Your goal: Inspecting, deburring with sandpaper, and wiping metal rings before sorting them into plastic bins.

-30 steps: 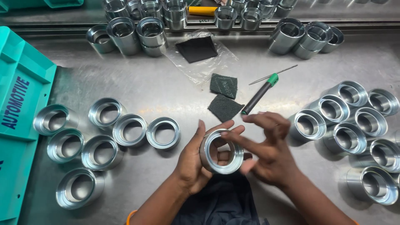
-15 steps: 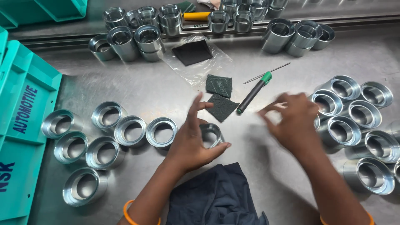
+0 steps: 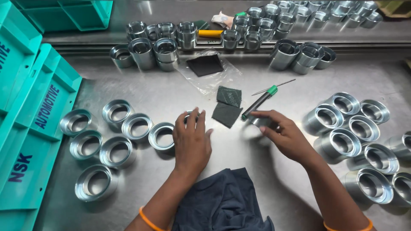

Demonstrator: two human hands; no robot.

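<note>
the left hand (image 3: 192,143) lies spread flat over a metal ring (image 3: 191,117) on the steel table (image 3: 239,149), while the right hand (image 3: 284,136) hovers loosely open by the green-capped tool (image 3: 259,102), holding nothing.

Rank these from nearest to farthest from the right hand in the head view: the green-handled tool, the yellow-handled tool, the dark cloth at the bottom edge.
From the right hand:
1. Green-handled tool, just above its fingers, nearest.
2. Dark cloth, lower left, by the forearms.
3. Yellow-handled tool, far up at the back among the metal rings, farthest.
</note>
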